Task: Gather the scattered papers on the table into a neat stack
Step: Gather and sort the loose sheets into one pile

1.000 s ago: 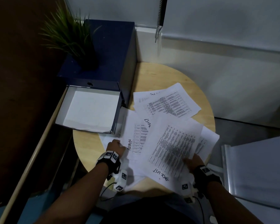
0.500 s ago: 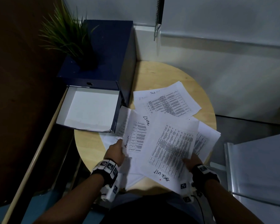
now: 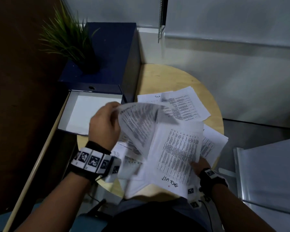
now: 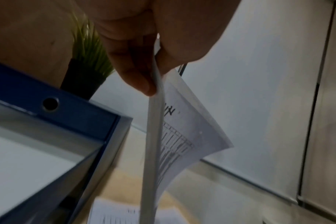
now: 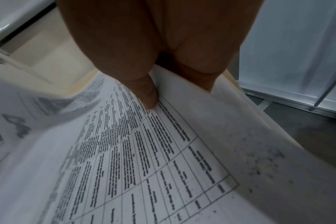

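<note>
Printed white papers lie scattered and overlapping on a round wooden table (image 3: 157, 77). My left hand (image 3: 112, 111) is raised above the table's left side and pinches the corner of a lifted sheet (image 3: 137, 126), which curls in the air. In the left wrist view the thumb and a finger of that hand (image 4: 138, 71) clamp the lifted sheet (image 4: 184, 136) by its edge. At the near right edge, my right hand (image 3: 198, 164) holds the "TASK LIST" sheet (image 3: 177, 151). Its thumb (image 5: 148, 98) lies on top of that sheet (image 5: 144, 151), with fingers underneath. More sheets lie at the back (image 3: 182, 106), right (image 3: 214, 141) and underneath (image 3: 129, 156).
A dark blue file box (image 3: 110, 52) stands at the table's left with its open white-lined lid (image 3: 90, 113) beside my left hand. A potted grass plant (image 3: 69, 39) sits on the box. White wall panels close off the back, and a metal-framed panel (image 3: 266, 173) leans at the right.
My left hand has risen from the table and moved toward the blue box, lifting one sheet by its corner. My right hand has stayed on the "TASK LIST" sheet.
</note>
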The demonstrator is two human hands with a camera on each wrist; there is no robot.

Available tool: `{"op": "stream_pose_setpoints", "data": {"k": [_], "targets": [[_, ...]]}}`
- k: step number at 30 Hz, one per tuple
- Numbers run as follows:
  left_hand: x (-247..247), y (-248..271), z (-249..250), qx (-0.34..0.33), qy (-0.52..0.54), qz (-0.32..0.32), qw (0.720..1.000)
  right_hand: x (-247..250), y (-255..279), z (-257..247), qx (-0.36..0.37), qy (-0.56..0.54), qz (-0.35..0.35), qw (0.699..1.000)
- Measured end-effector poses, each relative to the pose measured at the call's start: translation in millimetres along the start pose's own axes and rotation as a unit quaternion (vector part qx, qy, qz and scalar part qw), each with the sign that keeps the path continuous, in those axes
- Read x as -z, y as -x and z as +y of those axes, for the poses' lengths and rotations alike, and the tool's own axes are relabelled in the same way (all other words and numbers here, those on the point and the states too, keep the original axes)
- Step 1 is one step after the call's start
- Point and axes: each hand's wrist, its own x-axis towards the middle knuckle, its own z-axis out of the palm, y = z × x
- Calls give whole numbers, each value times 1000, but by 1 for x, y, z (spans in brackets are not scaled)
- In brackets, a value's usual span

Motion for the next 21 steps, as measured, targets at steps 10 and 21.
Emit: {"op": "stream_pose_setpoints", "data": {"k": [10, 21], "targets": [[33, -53, 6, -36, 143, 144, 979, 11, 8, -5, 25, -14, 0, 1000], [-92, -71, 10, 46, 200, -112, 972, 15, 18, -6, 26, -107, -7, 994]]}}
